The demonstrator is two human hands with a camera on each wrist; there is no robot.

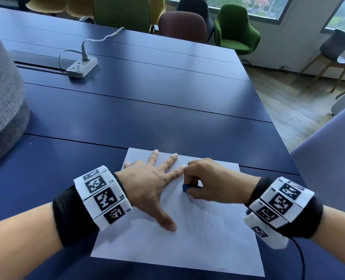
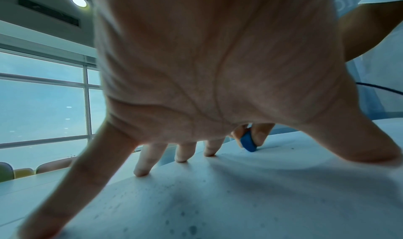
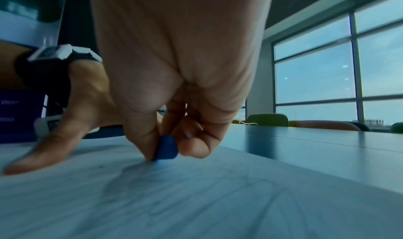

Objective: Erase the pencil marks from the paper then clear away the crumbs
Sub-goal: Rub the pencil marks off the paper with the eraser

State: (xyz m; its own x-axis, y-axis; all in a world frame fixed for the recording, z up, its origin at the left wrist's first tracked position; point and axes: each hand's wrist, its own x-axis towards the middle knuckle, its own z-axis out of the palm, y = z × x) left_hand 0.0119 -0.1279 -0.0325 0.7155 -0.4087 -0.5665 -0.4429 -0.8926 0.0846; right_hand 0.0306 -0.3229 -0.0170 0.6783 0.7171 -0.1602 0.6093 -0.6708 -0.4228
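Paper [image 1: 167,245] sits low-center of head view on the blue table [image 1: 147,110]; thin, light, prob slides or creases under rubbing, so I'd keep it pinned flat near the rub spot. Eraser [image 1: 185,187] small, soft, best pinched by its sides. My left hand [image 1: 149,185] is spread flat, fingers straight, pressing the sheet. Right hand [image 1: 214,181] curled w/ thumb + fingers pinching the eraser, tip on paper above the faint pencil marks [image 1: 192,217]. Crumbs [image 1: 134,158] at sheet's upper left.
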